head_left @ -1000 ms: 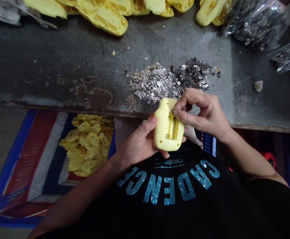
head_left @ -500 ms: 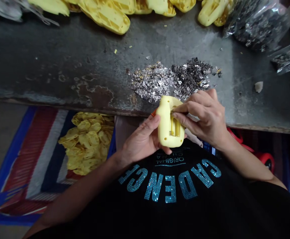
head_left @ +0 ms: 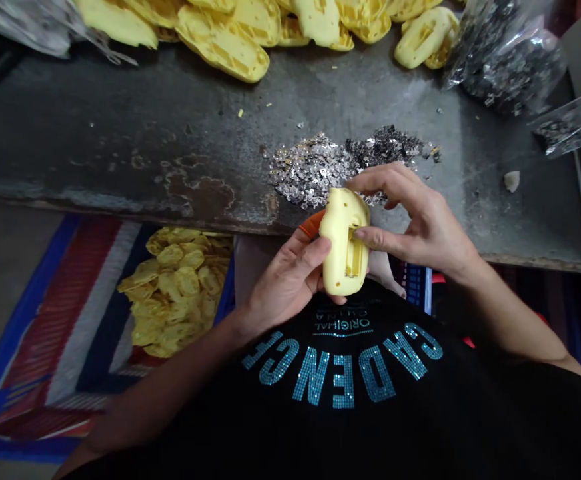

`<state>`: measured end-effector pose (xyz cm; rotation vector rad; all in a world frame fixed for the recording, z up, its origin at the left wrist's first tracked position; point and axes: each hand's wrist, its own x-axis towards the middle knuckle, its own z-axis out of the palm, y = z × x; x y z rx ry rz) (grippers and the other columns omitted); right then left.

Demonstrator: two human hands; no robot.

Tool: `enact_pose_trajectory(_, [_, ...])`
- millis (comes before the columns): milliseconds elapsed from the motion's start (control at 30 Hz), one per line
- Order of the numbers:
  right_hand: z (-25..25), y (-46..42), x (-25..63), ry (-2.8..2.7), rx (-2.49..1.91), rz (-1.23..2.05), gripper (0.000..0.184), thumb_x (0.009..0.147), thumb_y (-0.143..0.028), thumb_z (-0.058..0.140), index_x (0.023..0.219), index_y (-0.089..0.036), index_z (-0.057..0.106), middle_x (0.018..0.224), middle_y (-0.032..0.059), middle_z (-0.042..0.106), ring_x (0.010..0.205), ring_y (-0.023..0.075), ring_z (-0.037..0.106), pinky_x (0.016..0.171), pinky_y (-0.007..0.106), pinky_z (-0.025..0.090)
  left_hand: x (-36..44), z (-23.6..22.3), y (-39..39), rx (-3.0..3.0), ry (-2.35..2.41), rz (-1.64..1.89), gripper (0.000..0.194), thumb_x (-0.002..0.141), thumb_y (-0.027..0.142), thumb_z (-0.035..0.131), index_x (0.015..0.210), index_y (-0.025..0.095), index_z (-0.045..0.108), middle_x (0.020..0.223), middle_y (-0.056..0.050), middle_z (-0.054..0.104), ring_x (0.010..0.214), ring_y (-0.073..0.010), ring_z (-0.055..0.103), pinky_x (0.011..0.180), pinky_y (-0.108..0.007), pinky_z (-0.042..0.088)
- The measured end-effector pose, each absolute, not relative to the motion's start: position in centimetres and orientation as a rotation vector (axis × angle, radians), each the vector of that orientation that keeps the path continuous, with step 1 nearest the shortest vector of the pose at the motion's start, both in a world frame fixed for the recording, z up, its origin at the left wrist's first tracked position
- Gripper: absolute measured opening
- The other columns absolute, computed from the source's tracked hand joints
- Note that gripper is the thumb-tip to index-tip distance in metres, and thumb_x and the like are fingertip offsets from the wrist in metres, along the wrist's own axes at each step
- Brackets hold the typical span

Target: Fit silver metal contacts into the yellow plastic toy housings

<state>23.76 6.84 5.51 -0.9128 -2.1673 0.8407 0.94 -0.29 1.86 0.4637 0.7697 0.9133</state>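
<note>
My left hand (head_left: 298, 277) grips a yellow plastic shell (head_left: 335, 250) by its left side, thumb on the face and fingers behind. The shell has a long recessed slot, like a battery compartment, with small metal bits at its lower end. Something orange (head_left: 312, 225) wraps a finger of my left hand. My right hand (head_left: 410, 213) touches the shell with its thumb tip at the upper part of the slot. Its index finger arches apart from the thumb, over the shell's top end. Beyond it lie silvery metal clips (head_left: 310, 170) and a darker pile of metal pieces (head_left: 388, 147).
More yellow shells (head_left: 225, 43) lie along the back of the grey worktable (head_left: 135, 107). Clear bags of metal parts (head_left: 515, 60) sit at the back right, near a small white lump (head_left: 512, 181). Below left, a lined blue crate (head_left: 25, 320) holds several yellow pieces (head_left: 175, 287).
My right index finger has lifted off the slot and stretched toward the shell's top, while the thumb stays at the slot. The shell has turned slightly in my left hand.
</note>
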Motion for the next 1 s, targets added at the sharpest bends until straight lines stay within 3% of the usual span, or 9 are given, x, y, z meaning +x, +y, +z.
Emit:
enact_pose_trajectory(133, [5.4, 7.5, 23.0, -2.240, -0.894, 0.857, 0.043, 0.095, -0.036, 0.081, 0.134, -0.023, 0.068, 0.127, 0.0075, 0.074, 0.114, 0.0258, 0.067, 0.100, 0.045, 0.060, 1.1, 2.0, -0.7, 0.569, 0.845, 0.978, 0.066, 0.083, 0.050, 0.101, 0.134, 0.027, 0.067, 0.100, 0.000, 0.082, 0.067, -0.0187, 0.078, 0.048, -0.025, 0.065])
enact_pose_trajectory(233, [4.7, 7.1, 22.6, -2.179, -0.898, 0.764, 0.043, 0.091, -0.032, 0.083, 0.130, -0.024, 0.067, 0.123, 0.0069, 0.073, 0.113, 0.0259, 0.066, 0.098, 0.044, 0.060, 1.0, 1.5, -1.2, 0.660, 0.905, 1.016, 0.060, 0.088, 0.053, 0.096, 0.135, 0.024, 0.072, 0.100, -0.004, 0.085, 0.070, -0.0187, 0.078, 0.054, -0.025, 0.066])
enact_pose_trajectory(367, [3.7, 6.7, 22.1, -2.038, -0.890, 0.755, 0.042, 0.089, -0.027, 0.080, 0.129, -0.025, 0.066, 0.124, 0.0063, 0.072, 0.111, 0.0232, 0.067, 0.086, 0.037, 0.060, 0.4, 1.0, -2.0, 0.824, 1.050, 1.054, 0.053, 0.103, 0.057, 0.080, 0.141, 0.020, 0.079, 0.117, -0.010, 0.087, 0.096, -0.0244, 0.083, 0.083, -0.032, 0.071])
enact_pose_trajectory(467, [3.3, 7.1, 21.6, -1.983, -0.886, 0.790, 0.044, 0.090, -0.028, 0.082, 0.131, -0.026, 0.066, 0.127, 0.0063, 0.072, 0.112, 0.0230, 0.069, 0.084, 0.036, 0.061, -0.1, 0.5, -2.1, 0.856, 1.048, 1.058, 0.052, 0.101, 0.056, 0.082, 0.138, 0.020, 0.084, 0.123, -0.011, 0.087, 0.113, -0.0298, 0.083, 0.102, -0.037, 0.068])
enact_pose_trajectory(667, [3.6, 8.5, 19.4, -2.079, -0.821, 0.736, 0.046, 0.091, -0.024, 0.081, 0.134, -0.030, 0.064, 0.131, 0.0073, 0.071, 0.115, 0.0245, 0.068, 0.084, 0.038, 0.064, -1.5, -1.2, -1.5, 0.692, 1.020, 1.172, 0.042, 0.096, 0.053, 0.088, 0.123, 0.022, 0.089, 0.112, -0.009, 0.089, 0.109, -0.0308, 0.083, 0.101, -0.041, 0.067])
enact_pose_trajectory(833, [5.3, 10.9, 15.8, -2.296, -0.687, 0.728, 0.047, 0.097, -0.026, 0.078, 0.140, -0.026, 0.060, 0.136, 0.0110, 0.071, 0.124, 0.0276, 0.069, 0.103, 0.049, 0.064, -3.1, -0.8, -0.9, 0.580, 1.031, 1.322, 0.040, 0.088, 0.058, 0.094, 0.107, 0.022, 0.090, 0.107, -0.009, 0.090, 0.097, -0.0299, 0.085, 0.090, -0.041, 0.070])
enact_pose_trajectory(933, [6.0, 15.9, 12.7, -2.497, -0.595, 0.854, 0.059, 0.097, -0.038, 0.084, 0.148, -0.024, 0.059, 0.141, 0.0117, 0.072, 0.122, 0.0259, 0.073, 0.103, 0.044, 0.064, -6.6, -0.8, -2.0, 0.510, 1.056, 1.424, 0.041, 0.083, 0.060, 0.096, 0.110, 0.030, 0.087, 0.111, -0.005, 0.090, 0.099, -0.0315, 0.087, 0.083, -0.041, 0.072])
enact_pose_trajectory(1000, [5.8, 20.4, 10.5, -2.584, -0.897, 0.595, 0.061, 0.096, -0.041, 0.087, 0.148, -0.022, 0.061, 0.144, 0.0142, 0.071, 0.126, 0.0295, 0.070, 0.108, 0.047, 0.061, -10.5, -1.4, -3.6, 0.459, 1.159, 1.497, 0.044, 0.082, 0.059, 0.097, 0.119, 0.039, 0.085, 0.119, 0.000, 0.090, 0.104, -0.0321, 0.087, 0.078, -0.039, 0.072])
